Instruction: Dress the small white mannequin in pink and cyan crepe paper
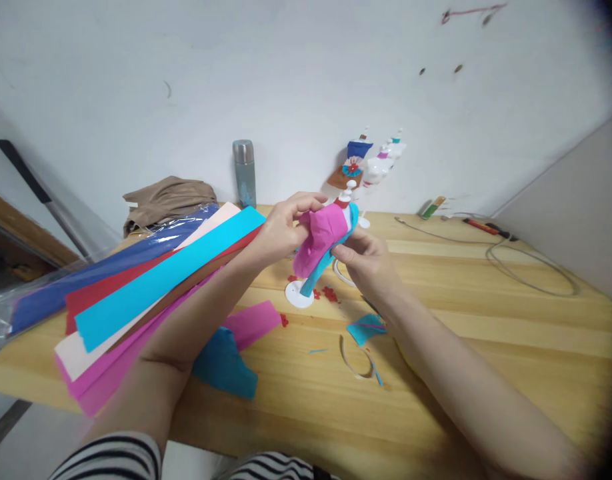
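Note:
In the head view a small white mannequin (351,185) on a round white base (299,295) stands between my hands, tilted. Pink crepe paper (331,223) wraps its front, and a strip of teal crepe paper (326,263) runs down its right side. My left hand (283,227) is closed on the left edge of the pink paper, its fingertips partly behind it. With thumb and fingers pinched, my right hand (367,261) grips the teal paper's edge. Small red flower cutouts (330,294) and a teal scrap (366,329) lie below.
Long crepe paper sheets (171,277) fan out at left, by a brown cloth (171,200). A grey flask (245,175) stands against the wall. Behind are several dressed mannequins (359,150). A cable (531,267) curls at right. A teal piece (226,367) lies near the table's front edge.

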Tool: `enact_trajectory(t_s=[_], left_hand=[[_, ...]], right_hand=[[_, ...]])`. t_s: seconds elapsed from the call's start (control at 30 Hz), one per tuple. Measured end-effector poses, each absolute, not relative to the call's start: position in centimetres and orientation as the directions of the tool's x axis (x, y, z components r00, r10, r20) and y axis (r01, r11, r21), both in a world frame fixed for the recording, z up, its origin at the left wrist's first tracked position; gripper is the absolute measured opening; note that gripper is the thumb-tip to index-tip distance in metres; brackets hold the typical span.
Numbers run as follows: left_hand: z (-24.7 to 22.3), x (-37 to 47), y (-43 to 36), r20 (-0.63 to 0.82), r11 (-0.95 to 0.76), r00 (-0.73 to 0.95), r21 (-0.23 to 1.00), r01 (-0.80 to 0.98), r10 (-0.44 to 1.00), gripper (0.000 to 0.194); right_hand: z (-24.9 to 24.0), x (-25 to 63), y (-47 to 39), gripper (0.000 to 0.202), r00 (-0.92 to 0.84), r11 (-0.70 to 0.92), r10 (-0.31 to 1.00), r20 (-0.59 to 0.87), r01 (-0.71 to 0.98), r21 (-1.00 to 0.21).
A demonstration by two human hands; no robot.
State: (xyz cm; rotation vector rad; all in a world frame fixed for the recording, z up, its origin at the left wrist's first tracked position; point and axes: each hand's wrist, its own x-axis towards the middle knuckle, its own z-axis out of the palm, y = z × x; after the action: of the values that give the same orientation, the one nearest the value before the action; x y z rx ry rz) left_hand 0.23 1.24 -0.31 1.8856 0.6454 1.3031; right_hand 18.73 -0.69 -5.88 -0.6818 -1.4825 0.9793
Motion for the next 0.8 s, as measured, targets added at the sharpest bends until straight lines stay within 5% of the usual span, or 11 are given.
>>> enact_trajectory(t_s=[0.13,0.37,0.8], left_hand=[[0.8,-1.6,1.4,0.481,-0.565,0.486,0.825,0.031,0.730,0.008],[2.3,-3.7,0.9,0.325,-0.387,0.615,0.922,-0.035,0.719,0.029],[2.9,-3.4,0.2,0.335,-0.548,0.597,0.808,0.216,0.729,0.025]], right_hand=[[-5.8,18.6,-0.7,0.045,-0.136,0.459,0.871,0.472,-0.115,-0.881],[-5.8,18.5,-0.7,0.042,-0.176,0.421,0.878,0.445,-0.157,-0.893],[-5.8,18.5,-0.7,0.041,-0.187,0.417,0.875,0.446,-0.174,-0.892]])
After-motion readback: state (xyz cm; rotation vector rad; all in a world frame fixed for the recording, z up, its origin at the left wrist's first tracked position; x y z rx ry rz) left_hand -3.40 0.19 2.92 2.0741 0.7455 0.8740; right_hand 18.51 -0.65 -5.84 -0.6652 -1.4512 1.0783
